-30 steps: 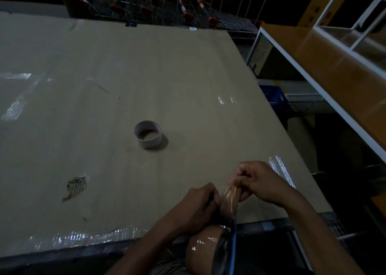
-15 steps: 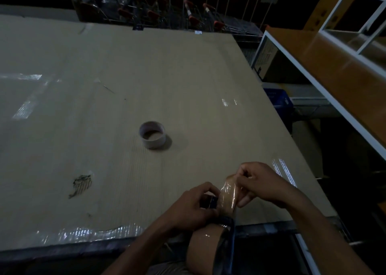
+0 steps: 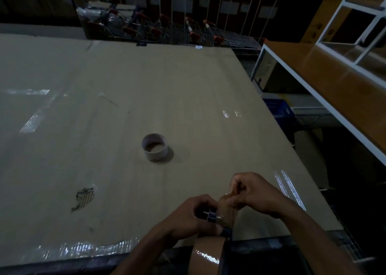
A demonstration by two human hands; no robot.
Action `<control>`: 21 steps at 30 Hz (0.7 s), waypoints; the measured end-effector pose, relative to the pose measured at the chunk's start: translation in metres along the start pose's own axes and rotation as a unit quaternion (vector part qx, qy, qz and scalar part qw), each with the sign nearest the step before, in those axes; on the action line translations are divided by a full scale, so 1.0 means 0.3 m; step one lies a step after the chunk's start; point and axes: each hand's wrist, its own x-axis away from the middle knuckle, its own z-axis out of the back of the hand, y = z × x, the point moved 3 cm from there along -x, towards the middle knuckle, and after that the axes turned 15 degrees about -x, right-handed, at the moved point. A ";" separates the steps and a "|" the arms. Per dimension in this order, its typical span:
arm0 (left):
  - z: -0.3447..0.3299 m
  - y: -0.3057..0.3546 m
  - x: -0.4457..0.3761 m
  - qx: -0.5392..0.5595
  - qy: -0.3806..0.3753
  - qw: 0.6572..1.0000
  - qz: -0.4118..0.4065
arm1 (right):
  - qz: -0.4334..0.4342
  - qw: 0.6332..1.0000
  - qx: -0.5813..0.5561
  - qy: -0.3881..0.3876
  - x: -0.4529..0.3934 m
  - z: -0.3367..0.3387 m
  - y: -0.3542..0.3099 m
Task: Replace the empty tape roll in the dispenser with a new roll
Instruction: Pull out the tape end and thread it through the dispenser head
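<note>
**Op:** Tape roll (image 3: 205, 254), the new brown one, sat low in the head view at the near edge of the table (image 3: 104, 76), already seated in the dispenser (image 3: 224, 251) as far as I could judge; the dark frame ran down its right side. Empty core (image 3: 155, 147) stood on end well out on the cardboard, apart from both hands.

**Obs:** So the swap itself was done?

**Op:** By my reading, yes. Step in hand was threading the free end. A strip of tape (image 3: 227, 212) rose from the roll toward the dispenser's head.

**Obs:** Hands?

**Op:** Left hand (image 3: 188, 218) was curled round the dispenser's upper end, fingers closed near the small dark-and-metal part (image 3: 211, 216) there. Right hand (image 3: 257, 193) was clenched over the top of the strip, pinching its leading end between thumb and fingers. Light was poor; I could not tell whether the strip had passed under the roller or only lay against it.

**Obs:** Next move?

**Op:** I judged it called for drawing the end up and forward, flat and square to the head, sticky side kept off the fingers, then laying it over the cutter edge. Left hand would need to hold the frame steady against that pull.

**Obs:** Risk?

**Op:** Strip folding onto itself, or tearing at an angle if pulled skew.
</note>
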 end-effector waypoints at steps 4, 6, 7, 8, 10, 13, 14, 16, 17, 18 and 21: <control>-0.008 -0.048 0.010 0.093 -0.048 0.994 -0.015 | 0.018 0.995 -0.089 0.046 -0.013 0.024 0.003; -0.006 -0.074 0.021 0.098 -0.083 0.992 -0.011 | 0.024 0.993 -0.095 0.062 -0.031 0.023 0.005; -0.009 -0.072 0.028 0.089 -0.099 0.991 -0.022 | 0.030 0.993 -0.088 0.068 -0.042 0.020 0.005; -0.006 -0.060 0.033 0.074 -0.103 0.991 -0.032 | 0.036 0.993 -0.077 0.077 -0.057 0.014 0.002; 0.012 -0.032 0.030 0.030 -0.077 0.996 -0.042 | 0.061 0.992 -0.048 0.100 -0.089 0.005 -0.017; 0.063 0.028 -0.024 -0.048 0.001 0.999 0.004 | 0.121 0.984 0.036 0.122 -0.138 0.000 -0.093; 0.084 0.048 -0.041 -0.063 0.015 0.998 0.005 | 0.141 0.980 0.061 0.124 -0.151 0.000 -0.123; 0.120 0.091 -0.069 -0.091 0.025 0.995 -0.025 | 0.172 0.973 0.088 0.124 -0.173 0.001 -0.180; 0.132 0.112 -0.080 -0.100 0.022 0.994 -0.046 | 0.185 0.971 0.094 0.121 -0.181 -0.001 -0.207; 0.141 0.131 -0.092 -0.110 0.019 0.992 -0.060 | 0.193 0.970 0.098 0.114 -0.191 -0.004 -0.230; 0.159 0.147 -0.121 -0.145 0.012 0.987 -0.067 | 0.210 0.965 0.119 0.103 -0.205 -0.014 -0.276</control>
